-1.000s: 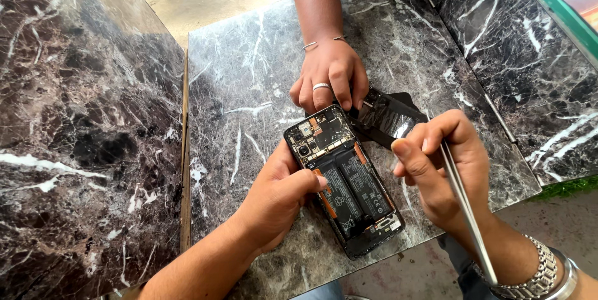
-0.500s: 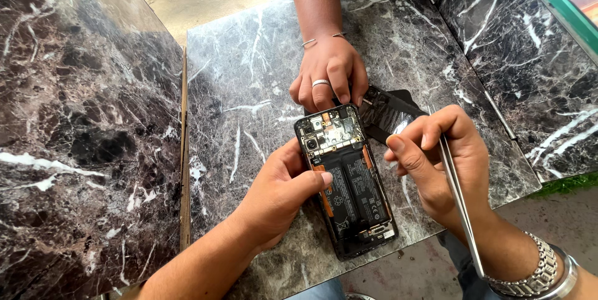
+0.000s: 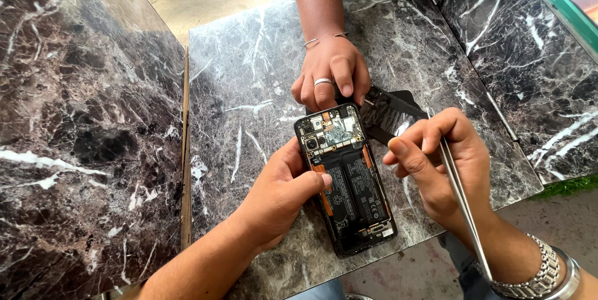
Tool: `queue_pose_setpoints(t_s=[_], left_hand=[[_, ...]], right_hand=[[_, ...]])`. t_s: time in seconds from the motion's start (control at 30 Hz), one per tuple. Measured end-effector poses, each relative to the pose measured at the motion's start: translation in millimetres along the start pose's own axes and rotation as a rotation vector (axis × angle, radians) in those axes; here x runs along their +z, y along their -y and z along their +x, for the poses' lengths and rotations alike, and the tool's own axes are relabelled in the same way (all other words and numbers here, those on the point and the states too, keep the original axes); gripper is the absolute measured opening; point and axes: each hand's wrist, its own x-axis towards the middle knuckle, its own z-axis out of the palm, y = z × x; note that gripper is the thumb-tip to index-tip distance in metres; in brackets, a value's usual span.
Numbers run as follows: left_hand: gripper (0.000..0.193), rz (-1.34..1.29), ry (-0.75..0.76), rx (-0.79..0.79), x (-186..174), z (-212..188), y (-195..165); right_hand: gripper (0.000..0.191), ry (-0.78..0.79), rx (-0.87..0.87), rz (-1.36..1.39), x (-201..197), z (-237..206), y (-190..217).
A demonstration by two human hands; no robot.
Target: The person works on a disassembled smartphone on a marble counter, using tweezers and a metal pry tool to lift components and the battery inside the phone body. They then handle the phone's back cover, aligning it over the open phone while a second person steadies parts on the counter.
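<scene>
Since the earlier frame, the opened smartphone (image 3: 346, 178) has turned more upright on the dark veined marble worktop (image 3: 249, 70). Left hand (image 3: 280, 194): fingers clamped on the phone's left edge, thumb over the flat black battery. Right hand (image 3: 439, 163): fingers pinched together on slim metal tweezers (image 3: 464, 206). Beyond the fingers, another person's ringed hand (image 3: 330, 76) presses a glossy black back cover (image 3: 389, 116).

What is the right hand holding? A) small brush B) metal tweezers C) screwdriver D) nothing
B: the right hand pinches thin metal tweezers whose long end runs back along the wrist, while the left hand steadies the opened phone on the marble table.
</scene>
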Motion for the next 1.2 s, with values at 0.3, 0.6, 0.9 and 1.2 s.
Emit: queue_pose_setpoints(t_s=[0.3,0.6,0.9,1.2], left_hand=[[0.052,0.014,0.009,-0.009,1,0,-1],[0.052,0.026,-0.008,-0.019,1,0,0],[0.050,0.021,-0.002,-0.016,-1,0,1],[0.051,0.012,0.034,0.020,1,-1,0]], right_hand=[[0.029,0.031,-0.064,-0.053,1,2,2],[0.024,0.025,-0.037,-0.036,0,1,0],[0.027,0.043,-0.081,-0.114,5,2,10],[0.050,0.366,-0.408,-0.563,19,6,36]])
